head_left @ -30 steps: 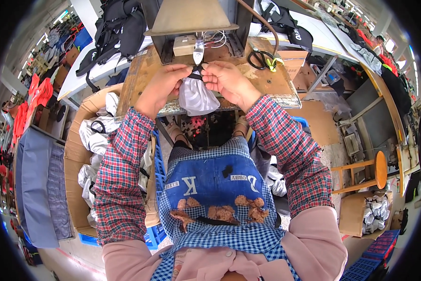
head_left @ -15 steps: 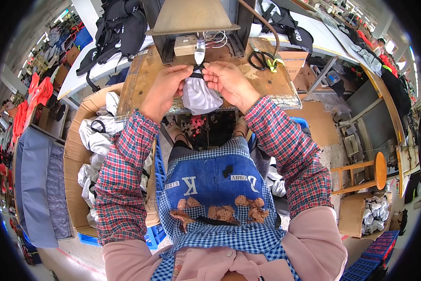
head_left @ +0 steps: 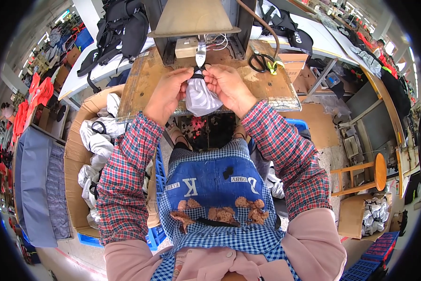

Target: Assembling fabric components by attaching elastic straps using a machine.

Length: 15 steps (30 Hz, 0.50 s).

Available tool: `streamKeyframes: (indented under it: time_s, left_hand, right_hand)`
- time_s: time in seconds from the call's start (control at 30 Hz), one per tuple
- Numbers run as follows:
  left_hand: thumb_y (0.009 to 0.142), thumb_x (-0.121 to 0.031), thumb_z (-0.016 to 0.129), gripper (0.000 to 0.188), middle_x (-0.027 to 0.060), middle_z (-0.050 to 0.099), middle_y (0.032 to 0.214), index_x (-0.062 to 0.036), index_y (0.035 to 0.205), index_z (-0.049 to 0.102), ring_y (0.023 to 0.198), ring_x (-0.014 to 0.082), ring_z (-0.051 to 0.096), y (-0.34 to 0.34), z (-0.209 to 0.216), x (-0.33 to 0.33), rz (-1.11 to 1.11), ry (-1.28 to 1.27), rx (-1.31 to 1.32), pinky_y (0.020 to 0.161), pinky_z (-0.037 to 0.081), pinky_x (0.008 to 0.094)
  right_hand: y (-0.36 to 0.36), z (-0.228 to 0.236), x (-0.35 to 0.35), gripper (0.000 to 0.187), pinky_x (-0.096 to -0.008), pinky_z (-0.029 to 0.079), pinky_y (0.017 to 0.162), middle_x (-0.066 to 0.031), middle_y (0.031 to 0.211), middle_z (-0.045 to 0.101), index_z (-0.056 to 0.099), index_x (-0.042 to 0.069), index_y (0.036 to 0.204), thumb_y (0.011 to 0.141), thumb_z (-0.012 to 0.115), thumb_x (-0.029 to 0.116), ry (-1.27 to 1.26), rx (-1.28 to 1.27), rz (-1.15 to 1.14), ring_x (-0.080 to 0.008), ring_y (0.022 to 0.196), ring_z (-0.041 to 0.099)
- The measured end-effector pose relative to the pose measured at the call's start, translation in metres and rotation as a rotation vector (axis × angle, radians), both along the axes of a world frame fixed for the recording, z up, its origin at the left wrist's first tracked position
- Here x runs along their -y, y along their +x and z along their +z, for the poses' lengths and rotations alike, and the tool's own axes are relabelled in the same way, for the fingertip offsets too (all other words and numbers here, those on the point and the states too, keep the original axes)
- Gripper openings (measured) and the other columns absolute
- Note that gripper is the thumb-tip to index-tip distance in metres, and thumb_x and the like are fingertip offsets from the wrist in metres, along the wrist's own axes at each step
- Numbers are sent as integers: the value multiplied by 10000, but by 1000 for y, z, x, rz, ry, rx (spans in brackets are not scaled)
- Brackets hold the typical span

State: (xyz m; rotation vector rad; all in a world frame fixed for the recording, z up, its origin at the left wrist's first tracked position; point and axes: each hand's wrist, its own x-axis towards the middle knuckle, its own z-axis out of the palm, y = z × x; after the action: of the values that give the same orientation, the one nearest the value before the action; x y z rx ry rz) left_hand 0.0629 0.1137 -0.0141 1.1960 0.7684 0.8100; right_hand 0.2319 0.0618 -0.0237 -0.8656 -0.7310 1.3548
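Tension should be even, I judge, while my left hand [head_left: 171, 90] and right hand [head_left: 228, 87] pinch the black band [head_left: 198, 75] just below the metal tip [head_left: 201, 54], the white pouch [head_left: 202, 99] hanging square between them at the wooden table's [head_left: 262, 80] front edge.

We count 2 bare hands, i.e. left hand [head_left: 167, 93] + right hand [head_left: 230, 86], upper ctr.; 1 pr. scissors [head_left: 264, 61] upper R; 1 wooden stool [head_left: 380, 172] mid-R; 2 cloth-filled cardboard boxes: box [head_left: 74, 164] mid-L, box [head_left: 350, 214] lower R.
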Motion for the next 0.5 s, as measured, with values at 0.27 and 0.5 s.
streamKeyframes:
  time_s: [0.27, 0.5]
  left_hand:
    - [918, -229, 612, 128, -74, 556, 728, -118, 944, 671, 591, 34, 447, 3, -8, -6, -20, -37, 85, 529, 376, 200]
    - [912, -223, 618, 128, -55, 593, 758, -109, 944, 668, 613, 48, 494, 3, -9, -7, -13, -62, 120, 539, 409, 210]
  right_hand:
    - [-6, -1, 1, 101, -205, 487, 565, 2, 798, 621, 609, 51, 903, 924, 593, 148, -1, -55, -50, -69, 663, 562]
    - [-5, -1, 3, 97, -232, 490, 659, -11, 861, 634, 607, 52, 938, 920, 594, 146, 14, -59, -56, -91, 740, 577]
